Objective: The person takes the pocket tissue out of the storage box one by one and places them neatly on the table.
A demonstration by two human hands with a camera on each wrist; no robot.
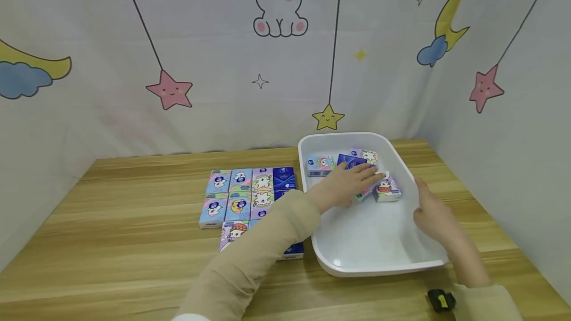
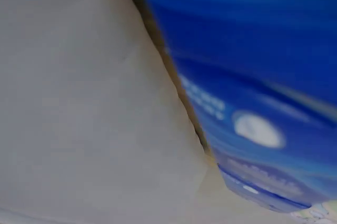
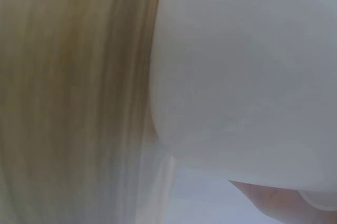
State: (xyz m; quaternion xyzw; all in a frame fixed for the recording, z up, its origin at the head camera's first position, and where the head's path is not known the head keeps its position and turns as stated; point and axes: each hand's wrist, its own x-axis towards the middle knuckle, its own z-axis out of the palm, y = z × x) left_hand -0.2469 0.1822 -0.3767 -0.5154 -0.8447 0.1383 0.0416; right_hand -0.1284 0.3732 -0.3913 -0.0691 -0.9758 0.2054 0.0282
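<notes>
In the head view my left hand (image 1: 350, 185) reaches into a white plastic bin (image 1: 370, 241), its fingers stretched out over small tissue packs. A tilted tissue pack (image 1: 367, 193) shows partly from under this hand. Around it lie a blue tissue pack (image 1: 351, 161), a pastel tissue pack (image 1: 320, 163) and a tissue pack with a cartoon face (image 1: 387, 190). My right hand (image 1: 434, 214) grips the bin's right rim, thumb on the inner side. Close up in the left wrist view is a blue tissue pack (image 2: 253, 77). The right wrist view shows the bin's outer wall (image 3: 237, 77) and a fingertip (image 3: 279, 200).
Left of the bin, several tissue packs (image 1: 240, 205) lie side by side in rows on the wooden table (image 1: 125, 241); my left sleeve (image 1: 267, 237) hides some. A small black object (image 1: 440, 301) with a yellow label sits by my right sleeve. A printed curtain (image 1: 223, 53) hangs behind.
</notes>
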